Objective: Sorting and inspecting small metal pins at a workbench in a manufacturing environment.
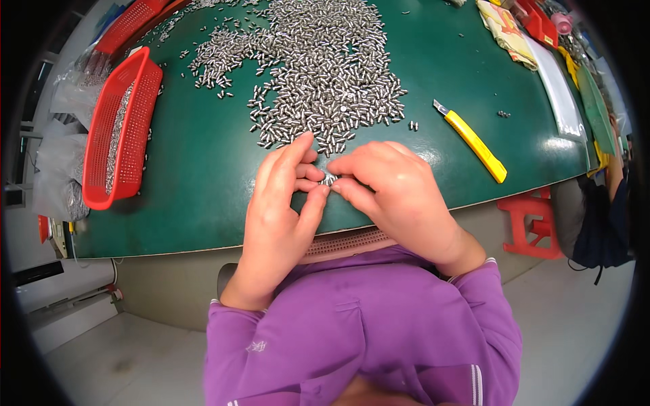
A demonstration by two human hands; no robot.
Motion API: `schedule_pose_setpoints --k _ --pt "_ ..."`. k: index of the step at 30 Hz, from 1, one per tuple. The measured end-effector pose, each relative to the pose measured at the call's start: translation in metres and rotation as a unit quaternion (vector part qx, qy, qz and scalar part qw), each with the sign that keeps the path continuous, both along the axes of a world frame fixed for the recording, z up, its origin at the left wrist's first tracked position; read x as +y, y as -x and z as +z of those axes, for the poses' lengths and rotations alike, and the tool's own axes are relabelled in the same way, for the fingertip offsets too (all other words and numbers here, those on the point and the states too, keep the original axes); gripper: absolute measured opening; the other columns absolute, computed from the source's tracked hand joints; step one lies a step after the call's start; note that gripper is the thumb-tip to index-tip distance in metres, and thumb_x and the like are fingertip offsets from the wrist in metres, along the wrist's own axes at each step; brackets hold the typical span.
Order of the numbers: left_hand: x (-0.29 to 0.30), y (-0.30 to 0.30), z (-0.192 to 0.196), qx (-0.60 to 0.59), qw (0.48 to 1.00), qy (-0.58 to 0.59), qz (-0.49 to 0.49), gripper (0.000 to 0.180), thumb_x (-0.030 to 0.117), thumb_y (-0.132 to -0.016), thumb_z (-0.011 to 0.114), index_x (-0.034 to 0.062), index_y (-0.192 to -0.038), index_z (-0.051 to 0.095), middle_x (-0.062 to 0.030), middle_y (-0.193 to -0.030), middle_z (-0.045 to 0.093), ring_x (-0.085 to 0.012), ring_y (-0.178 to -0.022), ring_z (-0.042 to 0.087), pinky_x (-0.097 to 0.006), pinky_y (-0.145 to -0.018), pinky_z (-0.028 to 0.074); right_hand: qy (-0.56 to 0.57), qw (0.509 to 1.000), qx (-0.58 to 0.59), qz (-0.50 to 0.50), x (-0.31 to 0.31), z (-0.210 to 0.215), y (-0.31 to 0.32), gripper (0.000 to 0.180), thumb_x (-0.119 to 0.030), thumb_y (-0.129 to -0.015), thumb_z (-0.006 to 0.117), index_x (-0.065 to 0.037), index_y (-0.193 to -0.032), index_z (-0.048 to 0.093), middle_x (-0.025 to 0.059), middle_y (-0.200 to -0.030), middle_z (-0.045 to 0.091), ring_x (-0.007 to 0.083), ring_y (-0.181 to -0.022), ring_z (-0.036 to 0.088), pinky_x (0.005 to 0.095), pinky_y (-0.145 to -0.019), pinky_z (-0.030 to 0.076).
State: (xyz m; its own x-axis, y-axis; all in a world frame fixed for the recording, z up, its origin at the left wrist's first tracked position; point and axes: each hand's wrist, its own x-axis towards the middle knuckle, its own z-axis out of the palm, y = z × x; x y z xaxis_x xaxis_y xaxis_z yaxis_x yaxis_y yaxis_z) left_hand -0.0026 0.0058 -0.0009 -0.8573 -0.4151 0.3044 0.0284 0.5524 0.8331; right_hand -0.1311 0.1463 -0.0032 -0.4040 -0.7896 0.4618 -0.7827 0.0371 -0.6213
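Note:
A big heap of small silver metal pins (318, 74) is spread over the green table (203, 162). My left hand (281, 203) and my right hand (393, 189) meet at the near edge of the heap. Between their fingertips they pinch a small cluster of the pins (330, 180), held just above the table. Both forearms wear purple sleeves.
A red mesh basket (122, 128) with pins lies at the left, a second red basket (128, 24) behind it. A yellow utility knife (474, 142) rests to the right. Clear plastic bags (57, 169) hang off the left edge. A red stool (528, 223) and another person (602, 210) are at the right.

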Motion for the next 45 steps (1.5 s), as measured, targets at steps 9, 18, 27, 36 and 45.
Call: schedule_pose_setpoints --k 9,18,27,36,45 --pt "-0.003 0.001 -0.002 -0.005 1.000 0.009 -0.024 0.067 -0.018 -0.083 0.066 0.0004 -0.146 0.051 -0.0132 -0.121 0.059 -0.0153 -0.095 0.064 -0.028 -0.083 0.056 -0.014 1.000 0.005 -0.014 -0.004 0.002 -0.005 0.013 -0.007 -0.081 0.074 -0.008 -0.091 0.066 0.0080 -0.089 0.063 0.0312 -0.084 0.061 0.0434 -0.075 0.051" --pt "-0.007 -0.002 -0.004 0.000 0.999 0.001 -0.040 0.065 -0.018 -0.081 0.063 -0.0006 -0.143 0.055 -0.0105 -0.119 0.059 -0.0134 -0.095 0.063 -0.028 -0.087 0.055 -0.018 0.999 -0.022 0.014 -0.005 0.001 -0.001 0.016 -0.009 -0.079 0.077 -0.008 -0.091 0.066 0.0073 -0.087 0.064 0.0311 -0.083 0.062 0.0438 -0.074 0.051" --pt "-0.005 -0.003 -0.005 0.017 0.998 0.042 -0.042 0.062 -0.018 -0.083 0.060 -0.0001 -0.142 0.055 -0.0130 -0.125 0.055 -0.0156 -0.099 0.062 -0.029 -0.087 0.055 -0.013 1.000 -0.023 0.015 -0.006 0.001 -0.002 0.018 -0.011 -0.078 0.079 -0.008 -0.089 0.066 0.0076 -0.085 0.062 0.0313 -0.081 0.060 0.0443 -0.072 0.050" --pt "-0.002 -0.006 -0.005 0.008 0.998 0.053 -0.023 0.061 -0.019 -0.084 0.061 0.0000 -0.142 0.055 -0.0136 -0.126 0.055 -0.0165 -0.099 0.063 -0.029 -0.087 0.056 0.002 1.000 0.019 -0.003 -0.008 -0.003 -0.005 0.017 -0.012 -0.079 0.078 -0.009 -0.090 0.066 0.0071 -0.083 0.059 0.0297 -0.080 0.059 0.0436 -0.071 0.049" --pt "-0.003 -0.007 -0.004 0.002 0.999 0.039 -0.012 0.063 -0.019 -0.082 0.063 0.0007 -0.141 0.056 -0.0108 -0.119 0.058 -0.0147 -0.095 0.062 -0.027 -0.085 0.054 0.000 1.000 0.013 0.006 -0.006 -0.003 -0.004 0.017 -0.013 -0.080 0.078 -0.009 -0.091 0.066 0.0067 -0.086 0.059 0.0293 -0.082 0.059 0.0432 -0.073 0.048"
